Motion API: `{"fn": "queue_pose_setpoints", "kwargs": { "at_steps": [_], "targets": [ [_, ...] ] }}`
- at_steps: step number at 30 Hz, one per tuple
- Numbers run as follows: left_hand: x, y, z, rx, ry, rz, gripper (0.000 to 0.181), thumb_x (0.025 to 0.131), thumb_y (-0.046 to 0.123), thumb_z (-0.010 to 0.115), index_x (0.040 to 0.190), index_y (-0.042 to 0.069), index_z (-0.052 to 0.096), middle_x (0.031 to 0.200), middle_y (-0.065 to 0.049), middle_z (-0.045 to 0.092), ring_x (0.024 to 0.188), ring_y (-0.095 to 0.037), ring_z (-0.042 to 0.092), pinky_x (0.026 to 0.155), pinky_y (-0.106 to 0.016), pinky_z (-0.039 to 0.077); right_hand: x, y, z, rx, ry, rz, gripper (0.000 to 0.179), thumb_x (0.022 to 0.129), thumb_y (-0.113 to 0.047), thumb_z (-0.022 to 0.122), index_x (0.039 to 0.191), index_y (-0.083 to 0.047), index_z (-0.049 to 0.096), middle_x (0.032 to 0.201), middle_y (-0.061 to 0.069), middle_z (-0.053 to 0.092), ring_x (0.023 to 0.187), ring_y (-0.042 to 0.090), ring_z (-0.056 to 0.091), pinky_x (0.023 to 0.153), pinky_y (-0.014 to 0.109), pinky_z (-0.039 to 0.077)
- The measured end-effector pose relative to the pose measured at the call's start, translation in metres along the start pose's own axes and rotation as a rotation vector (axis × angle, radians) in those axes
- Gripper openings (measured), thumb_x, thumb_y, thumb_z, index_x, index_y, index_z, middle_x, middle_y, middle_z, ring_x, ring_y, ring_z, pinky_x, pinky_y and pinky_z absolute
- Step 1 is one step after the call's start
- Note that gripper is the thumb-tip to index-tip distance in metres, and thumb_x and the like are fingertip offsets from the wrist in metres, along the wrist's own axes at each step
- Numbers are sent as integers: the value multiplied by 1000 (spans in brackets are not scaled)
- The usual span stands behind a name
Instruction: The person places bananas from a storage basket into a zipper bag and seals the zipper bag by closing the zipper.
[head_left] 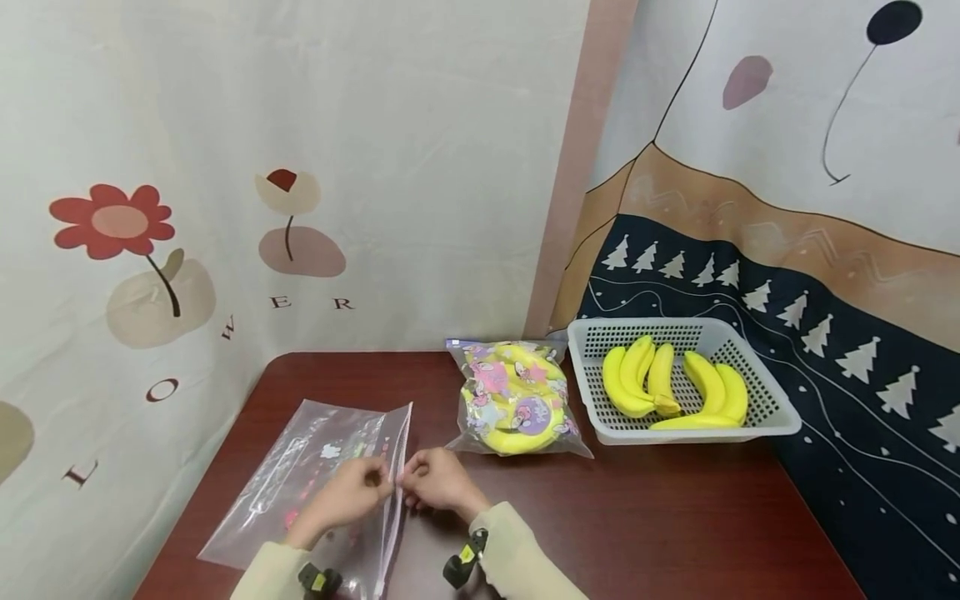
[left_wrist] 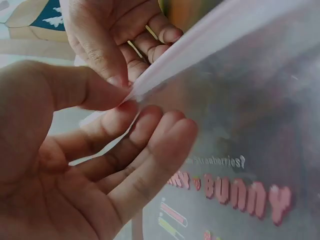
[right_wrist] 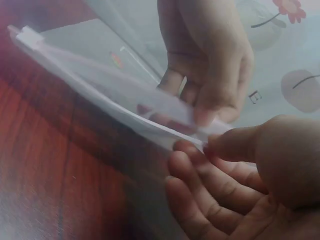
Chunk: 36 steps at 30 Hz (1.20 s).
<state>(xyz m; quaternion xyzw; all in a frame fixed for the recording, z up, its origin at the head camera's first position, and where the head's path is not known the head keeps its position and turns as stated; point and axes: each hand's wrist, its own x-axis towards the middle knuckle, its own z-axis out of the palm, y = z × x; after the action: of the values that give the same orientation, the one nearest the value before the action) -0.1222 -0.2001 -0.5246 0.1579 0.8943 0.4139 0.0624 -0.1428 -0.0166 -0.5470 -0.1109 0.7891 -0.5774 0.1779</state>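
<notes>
A clear plastic slider bag [head_left: 277, 475] with pink "Bunny" print lies at the left of the table, its zip edge turned toward the right. My left hand [head_left: 351, 493] pinches one side of that edge between thumb and index finger. Close beside it, my right hand [head_left: 442, 481] pinches the other side. In the right wrist view the white slider [right_wrist: 30, 37] sits at the far end of the zip strip, and the two sides stand slightly apart near the fingers. Nothing shows inside the bag.
Behind my right hand lies a filled printed bag [head_left: 517, 398] with yellow bananas showing through. To its right a grey perforated basket [head_left: 772, 412] holds several yellow bananas [head_left: 633, 379]. The brown table [head_left: 637, 508] meets a patterned cloth backdrop at the back.
</notes>
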Motion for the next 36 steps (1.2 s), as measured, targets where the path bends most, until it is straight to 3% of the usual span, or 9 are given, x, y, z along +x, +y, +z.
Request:
{"fn": "queue_pose_setpoints", "kwargs": {
  "at_steps": [6,11,16,20,24,28,33,36],
  "targets": [
    [3,14,-6,-47,129,-159,15,80,-3,66,81,8,57,69,0,61,58,-7,55,53,-21,46,-4,-12,-7,-174,107,-30,15,80,-11,78,88,-10,65,67,-3,67,54,8,60,50,22,49],
    [4,32,-9,-76,228,-206,13,80,0,64,83,9,55,67,3,55,55,-4,48,50,-20,39,-10,-27,-7,-322,96,-85,12,76,-18,79,82,-16,68,58,-12,57,51,3,50,49,19,41],
    [6,49,-11,-105,286,-169,15,82,3,70,81,9,56,63,4,56,51,-2,47,45,-19,36,-14,-42,-8,-422,185,-279,11,76,-13,73,69,-18,66,51,-15,48,47,-2,41,43,15,33],
    [8,59,-15,-92,305,-128,24,87,12,77,79,9,55,61,2,58,48,-3,48,45,-20,38,-17,-54,-15,-483,248,-340,13,77,-16,75,70,-19,64,53,-14,51,50,-2,42,46,13,33],
    [9,69,-20,-75,271,-116,29,89,15,80,79,8,53,59,1,57,45,-5,50,43,-20,40,-20,-62,-25,-492,264,-346,15,76,-17,78,70,-18,64,55,-12,55,53,-1,45,49,13,35],
    [9,79,-28,-43,257,-126,22,87,5,72,79,8,51,58,3,52,43,-6,47,39,-20,37,-25,-71,-37,-467,270,-315,15,75,-13,79,71,-18,66,58,-11,58,54,-1,46,48,14,37],
    [7,91,-42,19,319,-151,17,81,1,63,79,9,49,57,4,41,36,-9,45,39,-23,38,-31,-83,-56,-448,315,-259,15,75,-11,78,73,-15,64,60,-8,56,54,3,48,47,19,40],
    [7,96,-51,90,369,-137,17,80,2,64,79,11,49,57,5,37,45,-7,44,47,-23,36,-34,-90,-68,-477,334,-238,13,76,-12,77,74,-15,65,61,-7,57,57,6,50,50,21,41]
  ]
}}
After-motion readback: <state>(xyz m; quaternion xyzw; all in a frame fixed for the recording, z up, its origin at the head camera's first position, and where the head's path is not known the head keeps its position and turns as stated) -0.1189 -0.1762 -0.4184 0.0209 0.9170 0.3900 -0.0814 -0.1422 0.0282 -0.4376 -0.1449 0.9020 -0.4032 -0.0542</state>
